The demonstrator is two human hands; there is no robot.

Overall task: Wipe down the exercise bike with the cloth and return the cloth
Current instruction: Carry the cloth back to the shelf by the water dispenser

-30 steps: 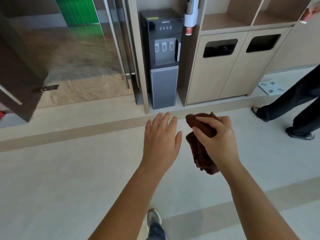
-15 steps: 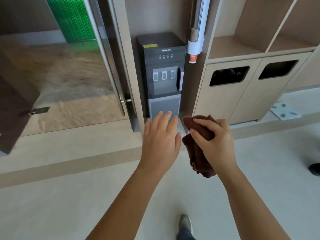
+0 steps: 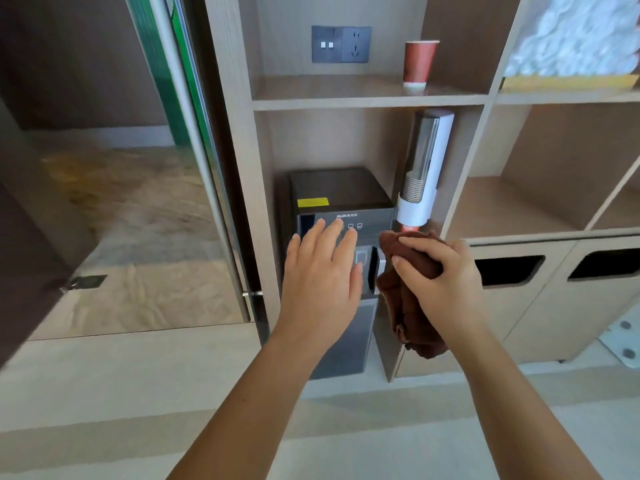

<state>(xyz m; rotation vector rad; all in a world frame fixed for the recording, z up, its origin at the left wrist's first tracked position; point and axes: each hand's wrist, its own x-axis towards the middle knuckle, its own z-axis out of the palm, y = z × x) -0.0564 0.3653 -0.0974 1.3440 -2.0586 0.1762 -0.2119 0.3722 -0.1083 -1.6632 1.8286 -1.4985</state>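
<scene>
Fingers (image 3: 412,268) of the right hand (image 3: 441,282) curl round the brown cloth (image 3: 408,317) — left hand (image 3: 323,275) spread flat, holding nothing.
Cloth hangs lengthwise, tail pointing down, near the water dispenser (image 3: 341,199).

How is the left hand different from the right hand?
The left hand has straight, spread fingers; the right hand has curled ones. The left hand holds nothing, while the right hand grips a brown cloth that hangs below it. The left hand is in front of the dark water dispenser; the right hand is just beside it. Both are raised at about the same height, backs toward the camera.
</scene>
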